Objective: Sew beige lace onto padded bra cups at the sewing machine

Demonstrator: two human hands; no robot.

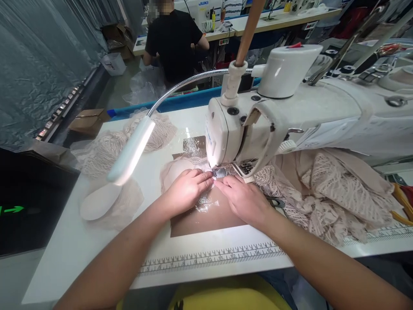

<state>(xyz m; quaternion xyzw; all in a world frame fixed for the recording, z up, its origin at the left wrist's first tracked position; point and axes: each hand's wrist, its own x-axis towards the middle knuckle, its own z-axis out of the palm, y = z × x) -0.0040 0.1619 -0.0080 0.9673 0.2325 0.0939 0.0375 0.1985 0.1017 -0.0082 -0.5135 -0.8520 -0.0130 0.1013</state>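
A pale pink piece of sheer fabric with a cup shape lies at the needle area of a white sewing machine. My left hand presses on this fabric, its fingertips close together just left of the presser foot. From the right, my right hand reaches to the same spot, with thumb and index finger pinched near the needle. What sits between the right fingertips is too small to make out. Beneath both hands, brown tape covers part of the white table.
Lace bundles and a loose cup piece lie left, beneath a lit gooseneck lamp. Lace garments are heaped right of my right hand. A ruler strip lines the front edge. Another person sits beyond the table.
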